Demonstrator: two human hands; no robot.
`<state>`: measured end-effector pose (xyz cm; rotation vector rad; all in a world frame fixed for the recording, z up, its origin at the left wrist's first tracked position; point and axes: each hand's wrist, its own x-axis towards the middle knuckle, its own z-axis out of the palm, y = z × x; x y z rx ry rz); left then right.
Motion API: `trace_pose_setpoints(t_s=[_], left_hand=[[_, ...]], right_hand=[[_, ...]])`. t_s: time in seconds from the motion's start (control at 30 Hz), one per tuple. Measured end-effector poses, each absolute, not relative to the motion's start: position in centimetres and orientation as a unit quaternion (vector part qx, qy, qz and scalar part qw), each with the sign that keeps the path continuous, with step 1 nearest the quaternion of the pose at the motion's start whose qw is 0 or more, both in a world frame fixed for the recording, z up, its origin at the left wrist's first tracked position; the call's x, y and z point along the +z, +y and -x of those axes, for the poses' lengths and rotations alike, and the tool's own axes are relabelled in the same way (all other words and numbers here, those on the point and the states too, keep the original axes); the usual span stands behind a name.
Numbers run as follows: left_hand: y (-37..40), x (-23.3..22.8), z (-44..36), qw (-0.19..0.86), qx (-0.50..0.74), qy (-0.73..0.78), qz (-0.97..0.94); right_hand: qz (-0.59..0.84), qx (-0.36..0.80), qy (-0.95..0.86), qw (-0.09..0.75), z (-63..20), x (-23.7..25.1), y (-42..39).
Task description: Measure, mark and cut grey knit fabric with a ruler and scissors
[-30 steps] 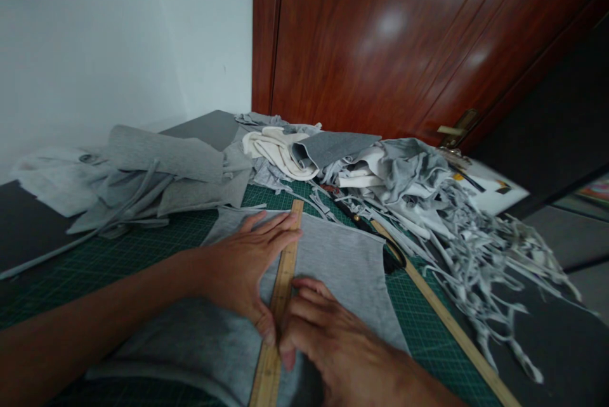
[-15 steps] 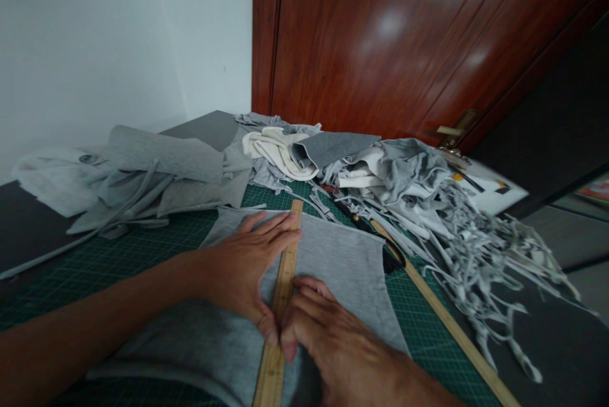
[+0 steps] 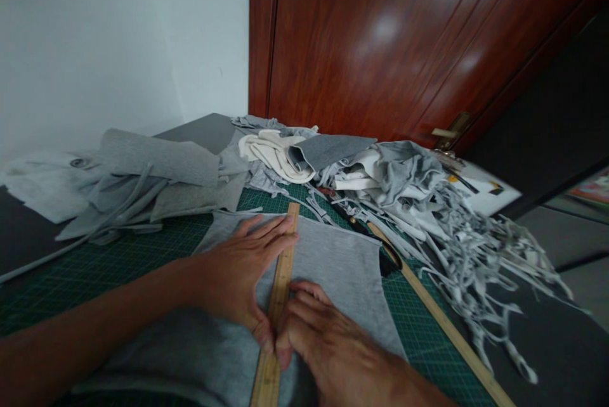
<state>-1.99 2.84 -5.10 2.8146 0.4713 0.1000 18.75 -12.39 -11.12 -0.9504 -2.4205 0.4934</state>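
Observation:
A wooden ruler [image 3: 284, 267] lies lengthwise over a piece of grey fabric [image 3: 333, 261]. My left hand [image 3: 238, 274] presses on the ruler with its fingers stretched out and its thumb spread toward me. Against the ruler's right edge, my right hand [image 3: 323, 337] rests on the fabric with its fingers curled and pressed together. Whatever those fingers may hold is hidden beneath them. The fabric is spread on a green cutting mat [image 3: 423, 343]. Black-handled scissors [image 3: 391, 258] lie just past the fabric's right edge.
A second wooden ruler [image 3: 447, 324] slants along the mat's right side. Folded grey fabric pieces [image 3: 162, 160] lie at the left. Cream and grey cloth [image 3: 271, 150] is heaped at the back. Thin fabric strips [image 3: 476, 267] tangle at the right, before a wooden door [image 3: 356, 45].
The whole view has shifted slightly. Both hands keep the same pose at the ruler, and the ruler and fabric show no clear movement.

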Motion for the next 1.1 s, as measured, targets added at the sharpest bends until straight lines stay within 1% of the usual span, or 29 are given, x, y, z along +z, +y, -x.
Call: trace_pose_setpoints(t_s=[0.1,0.37,0.5,0.73,0.97,1.03,1.1], left_hand=[[3.2,-5.6,2.1,0.141,0.059,0.156,-0.976],[4.2,-7.3,2.6,0.131,0.063,0.144,-0.979],[4.5,-7.9,2.7,0.125,0.079,0.135,-0.980],[4.1,-6.5,2.5,0.161,0.064,0.153,-0.973],[5.3,-8.4,2.8,0.157,0.101,0.122,-0.975],[4.9,-7.8,2.7,0.168,0.091,0.134,-0.972],[4.1,-6.5,2.4,0.186,0.054,0.160,-0.968]], right_hand=[[0.341,0.163,-0.893,0.245,-18.8,-11.3,-12.1],[0.323,0.133,-0.900,0.263,-18.7,-11.1,-11.9],[0.339,0.136,-0.899,0.242,-18.7,-11.0,-12.1],[0.327,0.142,-0.914,0.192,-18.8,-11.3,-11.6],[0.317,0.116,-0.909,0.244,-18.8,-11.4,-11.4],[0.315,0.122,-0.907,0.253,-18.7,-11.7,-11.5],[0.318,0.123,-0.898,0.278,-18.5,-12.6,-11.5]])
